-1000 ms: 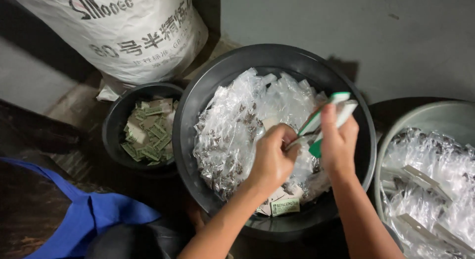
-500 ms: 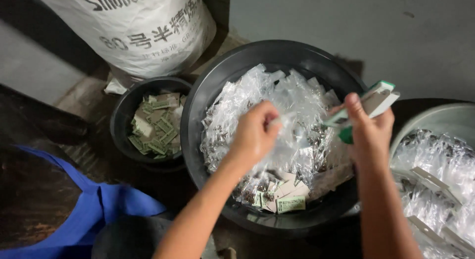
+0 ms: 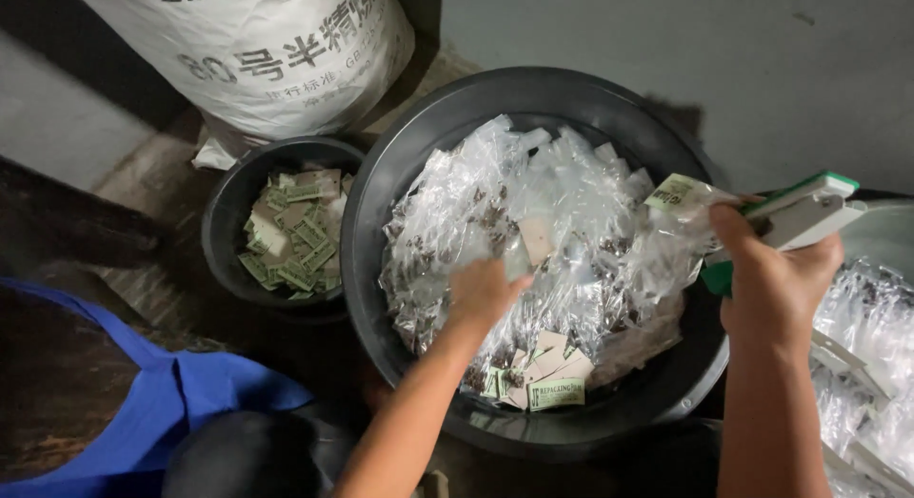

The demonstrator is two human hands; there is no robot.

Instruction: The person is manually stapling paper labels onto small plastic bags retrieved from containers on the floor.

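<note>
I see my left hand (image 3: 484, 293) pressed, fingers curled, into the clear packets (image 3: 552, 231) heaped in the big black tub (image 3: 400, 174), while my right hand (image 3: 776, 279) grips a white-and-green stapler (image 3: 809, 208) (a paper tag (image 3: 678, 191) pinched against it) over the tub's right rim.

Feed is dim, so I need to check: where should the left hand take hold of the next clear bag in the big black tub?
Pinch a loose upper corner of a clear bag, coming straight down from above. The bags lie flat and overlapping in the big black tub, so only edges and corners stand free. The left hand already rests on the pile; the right hand holds a green-and-white stapler.
</note>
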